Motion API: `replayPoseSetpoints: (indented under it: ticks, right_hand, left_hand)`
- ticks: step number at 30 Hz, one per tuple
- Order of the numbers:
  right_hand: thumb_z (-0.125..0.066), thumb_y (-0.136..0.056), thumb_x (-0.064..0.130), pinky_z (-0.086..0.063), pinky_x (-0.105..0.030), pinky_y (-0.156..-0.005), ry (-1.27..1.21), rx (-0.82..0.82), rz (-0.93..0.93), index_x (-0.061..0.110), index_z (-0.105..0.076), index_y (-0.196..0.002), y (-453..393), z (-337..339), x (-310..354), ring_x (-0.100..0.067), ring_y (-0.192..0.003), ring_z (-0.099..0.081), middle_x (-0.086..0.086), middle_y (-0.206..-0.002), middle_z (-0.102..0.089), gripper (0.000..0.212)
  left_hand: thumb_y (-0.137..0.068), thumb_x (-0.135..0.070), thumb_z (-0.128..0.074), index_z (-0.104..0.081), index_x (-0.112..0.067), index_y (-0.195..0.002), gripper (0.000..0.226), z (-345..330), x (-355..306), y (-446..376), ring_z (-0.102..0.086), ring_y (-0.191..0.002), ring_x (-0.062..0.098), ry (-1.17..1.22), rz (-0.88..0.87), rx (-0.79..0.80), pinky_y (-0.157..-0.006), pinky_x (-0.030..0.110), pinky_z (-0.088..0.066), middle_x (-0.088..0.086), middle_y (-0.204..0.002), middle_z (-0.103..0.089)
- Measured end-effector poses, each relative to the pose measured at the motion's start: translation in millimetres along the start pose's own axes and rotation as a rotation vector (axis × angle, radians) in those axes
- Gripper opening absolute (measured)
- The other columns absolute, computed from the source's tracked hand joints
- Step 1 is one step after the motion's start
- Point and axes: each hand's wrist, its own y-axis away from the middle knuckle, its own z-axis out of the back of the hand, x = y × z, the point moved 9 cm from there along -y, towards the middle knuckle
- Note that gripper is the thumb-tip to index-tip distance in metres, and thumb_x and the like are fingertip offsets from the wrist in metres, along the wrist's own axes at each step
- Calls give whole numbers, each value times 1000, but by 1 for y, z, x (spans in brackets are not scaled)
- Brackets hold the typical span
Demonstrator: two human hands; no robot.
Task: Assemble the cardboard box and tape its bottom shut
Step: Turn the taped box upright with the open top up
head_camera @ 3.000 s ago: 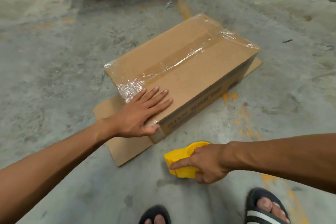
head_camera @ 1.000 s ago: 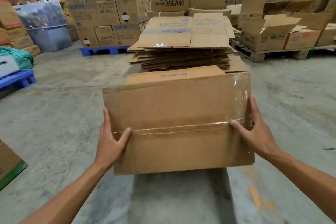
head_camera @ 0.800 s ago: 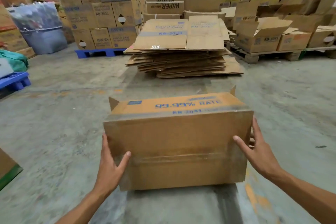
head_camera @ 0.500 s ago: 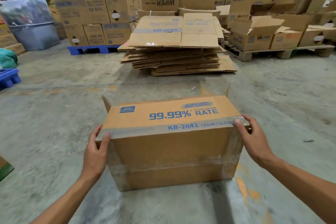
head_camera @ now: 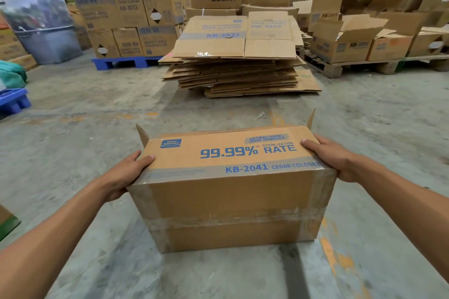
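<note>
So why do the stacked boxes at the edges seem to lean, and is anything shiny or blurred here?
Head view: the wide lens bends the edges, so the stacked cartons lean; glare glints off tape on the flat cardboard pile; the held box is sharp, with a soft shadow beneath.

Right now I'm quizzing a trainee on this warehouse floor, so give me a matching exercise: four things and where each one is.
Things:
1. taped box
2. flat cardboard stack
3. blue pallet
4. wooden pallet

Places:
A. far right, under open cartons
B. between both hands
C. far left, under stacked cartons
D. on the floor straight ahead

Pairs: 1-B, 2-D, 3-C, 4-A
</note>
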Motion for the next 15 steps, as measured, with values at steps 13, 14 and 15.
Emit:
replayPoseSetpoints:
  ticks: [13,14,15]
  right_hand:
    - [-61,-94,37,-60,-39,-71,-115,68,181,54,-37,-134,34,-8,13,-22,-88,-74,-3,-119,-70,50]
    - [-61,-94,36,-60,-35,-68,-116,52,238,53,-37,-134,36,-7,22,-16,-86,-74,-1,-120,-68,49]
    - [-60,-94,34,-60,-30,-65,-109,21,303,49,-36,-138,38,-6,31,-10,-85,-74,3,-122,-65,52]
  left_hand:
    - [-85,-41,-70,-48,-36,-135,55,-10,-15,31,-68,-103,21,107,-255,21,-77,34,-54,-2,-122,-67]
    - [-78,-46,-73,-48,-36,-135,63,-5,-20,34,-68,-104,20,102,-300,1,-78,32,-54,-4,-122,-67]
    - [-72,-50,-74,-46,-36,-137,72,2,-26,36,-67,-106,16,106,-348,-24,-80,29,-53,-6,-123,-66]
